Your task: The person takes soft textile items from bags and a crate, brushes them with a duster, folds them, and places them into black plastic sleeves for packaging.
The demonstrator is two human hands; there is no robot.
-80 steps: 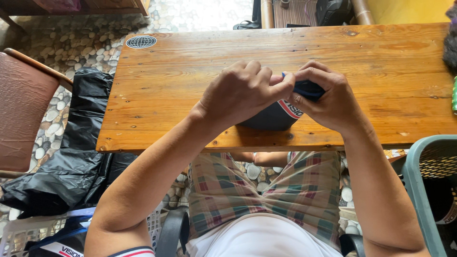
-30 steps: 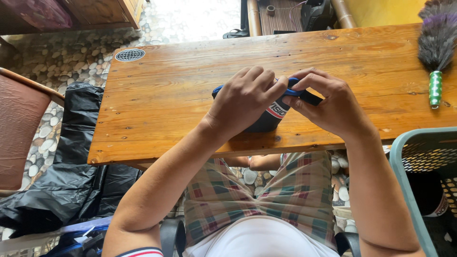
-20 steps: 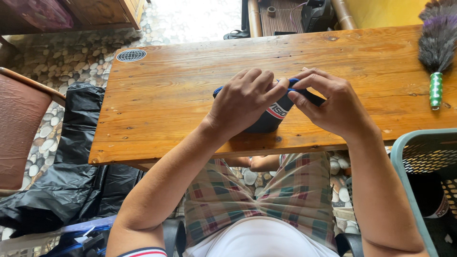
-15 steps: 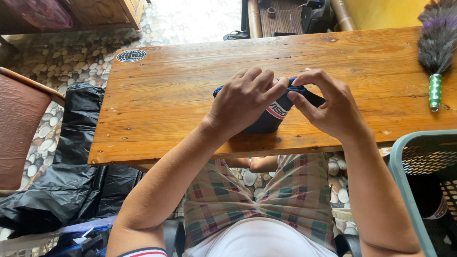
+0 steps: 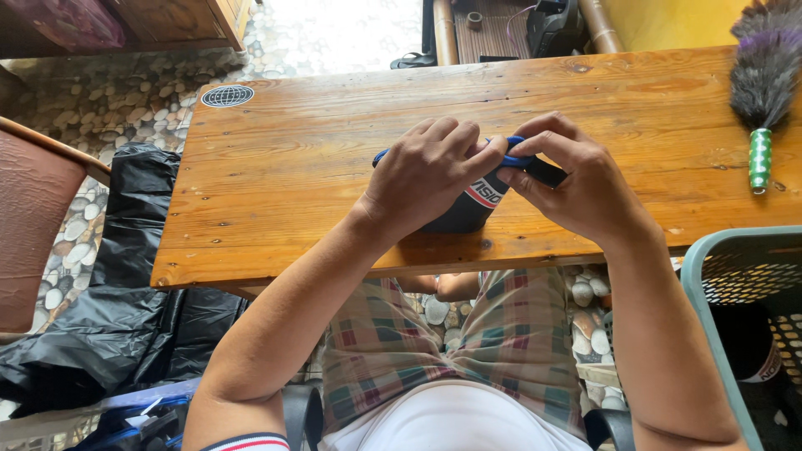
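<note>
A dark navy garment point(image 5: 468, 209) with a blue edge and a red-and-white printed patch lies bunched on the wooden table point(image 5: 284, 167), near its front edge. My left hand point(image 5: 430, 171) covers the garment's left part, fingers curled over it. My right hand point(image 5: 576, 179) pinches the blue edge at the top right. The fingertips of both hands meet over the cloth, and most of the garment is hidden under them.
A feather duster with a green handle point(image 5: 760, 92) lies at the table's right end. A teal plastic basket point(image 5: 735, 317) stands at the lower right. A black plastic bag point(image 5: 117, 317) lies on the pebble floor to the left, beside a brown chair point(image 5: 33, 234).
The view has shifted so that the feather duster shows at the right. Both hands stay on the garment, with small finger movements along its blue edge.
</note>
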